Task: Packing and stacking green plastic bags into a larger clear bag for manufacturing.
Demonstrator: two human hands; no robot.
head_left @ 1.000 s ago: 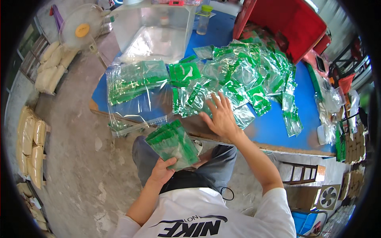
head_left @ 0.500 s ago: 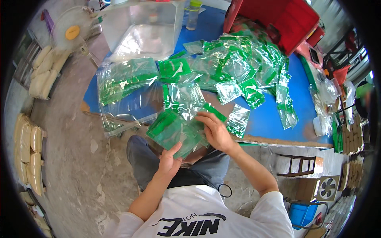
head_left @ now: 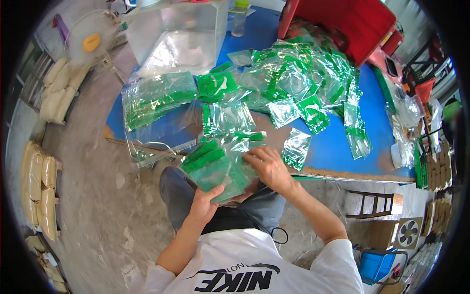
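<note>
My left hand grips a fanned stack of flat plastic packets, clear with green ends, its thumb lying on top. The stack is above my lap at the table's near edge. At the stack's right side my right hand has its fingers curled on a clear packet with a green strip; its fingertips are partly hidden. Just beyond lies another clear and green packet. A single loose packet rests near the table edge, right of my right hand.
A large heap of similar packets spills from a tipped red bin on the blue table. Left of it, a clear bag of packets overhangs the edge, before a translucent tub. A bottle stands behind; a fan stands left.
The green-ended packet at my right hand has shifted left, toward the stack, and turned more level. The stack in my left hand has fanned and tilted slightly.
</note>
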